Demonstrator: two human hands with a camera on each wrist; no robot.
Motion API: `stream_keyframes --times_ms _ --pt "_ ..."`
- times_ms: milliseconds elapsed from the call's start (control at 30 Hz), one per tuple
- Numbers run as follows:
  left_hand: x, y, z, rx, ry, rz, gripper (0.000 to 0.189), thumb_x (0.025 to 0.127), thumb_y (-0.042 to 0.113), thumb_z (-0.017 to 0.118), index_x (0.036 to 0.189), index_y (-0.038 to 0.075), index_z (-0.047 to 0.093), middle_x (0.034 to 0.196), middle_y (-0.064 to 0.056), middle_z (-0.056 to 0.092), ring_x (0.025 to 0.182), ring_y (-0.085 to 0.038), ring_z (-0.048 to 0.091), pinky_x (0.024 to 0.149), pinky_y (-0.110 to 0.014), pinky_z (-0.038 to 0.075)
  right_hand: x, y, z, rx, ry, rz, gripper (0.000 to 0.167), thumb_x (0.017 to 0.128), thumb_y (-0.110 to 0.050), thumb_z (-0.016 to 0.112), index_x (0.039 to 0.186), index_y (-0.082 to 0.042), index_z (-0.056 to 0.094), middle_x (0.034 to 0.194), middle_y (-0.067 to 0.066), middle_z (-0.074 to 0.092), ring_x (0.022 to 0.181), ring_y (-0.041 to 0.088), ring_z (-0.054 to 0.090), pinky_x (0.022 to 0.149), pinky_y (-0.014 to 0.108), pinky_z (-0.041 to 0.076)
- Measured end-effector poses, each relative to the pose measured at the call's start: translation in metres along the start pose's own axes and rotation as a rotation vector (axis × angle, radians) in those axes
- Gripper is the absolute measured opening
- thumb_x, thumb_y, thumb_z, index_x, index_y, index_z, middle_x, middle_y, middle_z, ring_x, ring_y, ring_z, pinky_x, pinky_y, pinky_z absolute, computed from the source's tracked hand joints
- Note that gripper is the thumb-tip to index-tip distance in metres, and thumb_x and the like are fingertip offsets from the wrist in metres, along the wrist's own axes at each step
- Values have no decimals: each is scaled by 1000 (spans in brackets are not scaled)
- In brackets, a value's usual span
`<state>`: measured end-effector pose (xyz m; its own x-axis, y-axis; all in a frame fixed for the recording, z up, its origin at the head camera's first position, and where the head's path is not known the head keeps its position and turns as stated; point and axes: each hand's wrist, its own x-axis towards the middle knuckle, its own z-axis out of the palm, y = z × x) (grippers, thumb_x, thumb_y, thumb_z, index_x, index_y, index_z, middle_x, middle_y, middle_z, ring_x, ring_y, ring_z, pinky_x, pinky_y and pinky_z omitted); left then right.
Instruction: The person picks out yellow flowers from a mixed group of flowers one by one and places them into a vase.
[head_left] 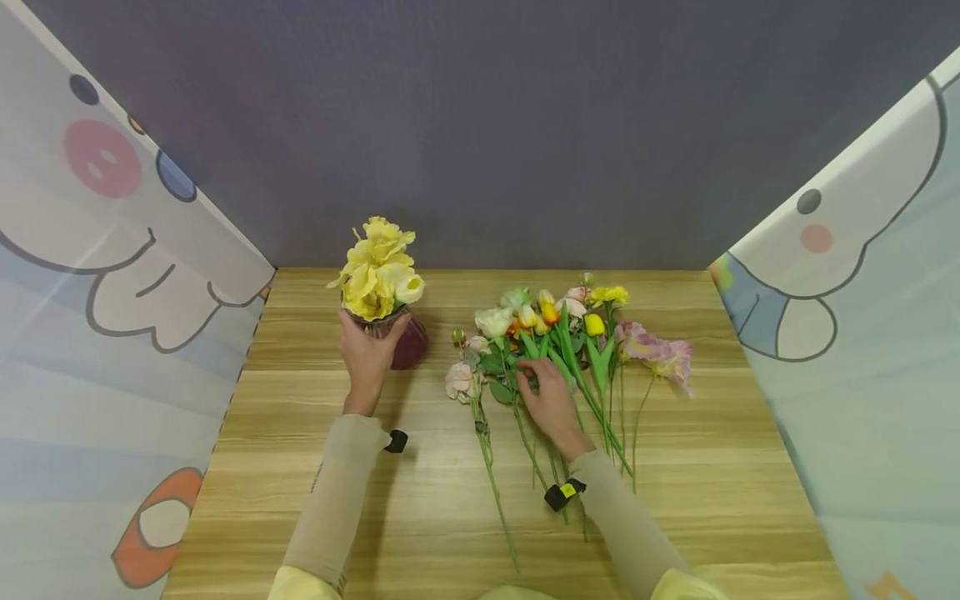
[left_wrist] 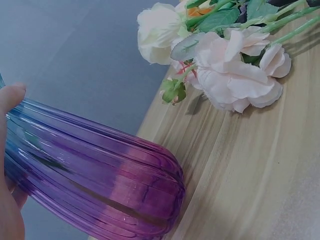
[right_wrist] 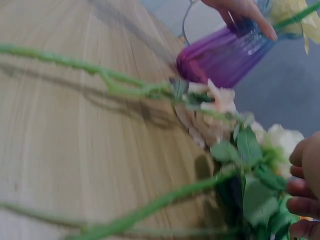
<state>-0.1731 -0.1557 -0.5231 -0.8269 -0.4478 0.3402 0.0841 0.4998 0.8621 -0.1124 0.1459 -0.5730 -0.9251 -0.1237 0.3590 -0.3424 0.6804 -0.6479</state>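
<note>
My left hand grips a ribbed glass vase near its rim, thumb and fingers around the neck. In the left wrist view the vase shades from blue at the neck to purple and pink at the base. Yellow flowers and a pale tulip-like bloom stand in it. My right hand reaches over a pile of artificial flowers, fingers loosely bent beside the green leaves of a white rose. The right wrist view shows these fingers close to the leaves.
Around the right hand lie pale pink roses, orange and yellow tulips, yellow blooms and a pink-purple flower, stems toward me. The wooden table meets a dark wall behind and cartoon-printed panels at the sides.
</note>
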Motion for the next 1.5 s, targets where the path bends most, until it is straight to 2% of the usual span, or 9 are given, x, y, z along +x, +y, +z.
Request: stream_keyframes --times_ms 133,333,633,1033,1233,1500 --pt "0 -1 1 4 6 0 89 76 47 91 137 -1 46 123 -27 64 114 -46 63 93 -62 49 -3 13 -7 0 58 40 15 100 -6 67 113 2 68 91 10 62 73 19 54 61 32 46" --pt "-1 -2 0 10 3 -9 91 75 46 91 138 0 45 125 -27 64 116 -46 62 95 -62 49 -6 18 -17 30 31 181 22 102 -6 64 121 5 62 98 16 65 77 23 59 63 34 49" --pt "-1 -2 0 9 -3 -1 88 76 45 90 137 0 45 124 -26 64 114 -46 63 93 -62 49 -9 23 -17 9 15 189 32 99 -10 71 125 6 62 102 18 68 80 25 63 65 39 54" --pt "-1 -2 1 -3 5 -2 88 75 45 91 135 0 46 125 -25 64 116 -44 62 95 -60 49 -8 22 -16 6 -94 308 40 100 -14 69 135 3 57 106 14 69 82 25 62 69 40 50" --pt "-1 -2 2 -2 5 -3 87 76 46 90 135 1 46 125 -25 63 116 -44 62 95 -60 49 -4 22 -15 12 -104 320 43 98 -9 68 136 7 58 104 16 67 90 31 63 78 47 52" --pt "-1 -1 1 0 6 4 87 76 45 91 136 0 45 125 -25 63 115 -45 62 94 -61 49 -2 18 -17 170 -109 449 37 96 -4 66 131 6 59 110 20 64 75 19 50 64 30 40"
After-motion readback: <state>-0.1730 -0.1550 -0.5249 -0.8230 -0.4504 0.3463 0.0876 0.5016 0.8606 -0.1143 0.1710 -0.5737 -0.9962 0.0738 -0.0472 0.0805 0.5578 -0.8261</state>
